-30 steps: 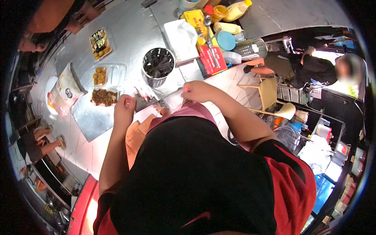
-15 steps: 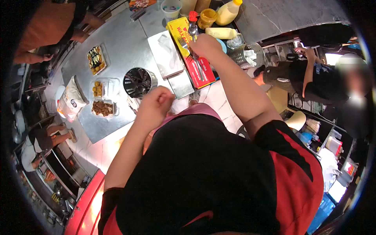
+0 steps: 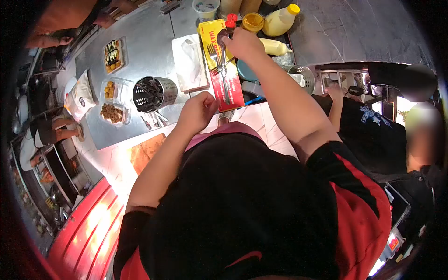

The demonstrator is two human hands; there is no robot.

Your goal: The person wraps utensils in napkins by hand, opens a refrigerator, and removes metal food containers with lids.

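My right hand [image 3: 246, 45] reaches over the wax paper box [image 3: 225, 87], its fingertips closed on the dark, rounded end of what looks like a spoon [image 3: 222, 35]. Just below those fingers, a fork [image 3: 216, 57] shows its tines over the box, with a long handle running down the red side; whether the fork is held or lies on the box I cannot tell. My left hand [image 3: 200, 111] is curled in front of my body, near the box's lower end, with nothing visible in it. Beside the box lies a white packet of tissues [image 3: 190, 70].
Left of the tissues, a perforated metal holder [image 3: 163, 91] carries cutlery. Clear food trays [image 3: 112, 95] and a white bag [image 3: 80, 97] stand farther left. Sauce bottles [image 3: 282, 19] and an open jar [image 3: 252, 22] crowd the back right. Other people stand at both sides.
My view has shifted, and the counter items now appear farther left. My right hand has moved up to the spoon's rounded end. My left hand remains curled, now farther from the cutlery holder.
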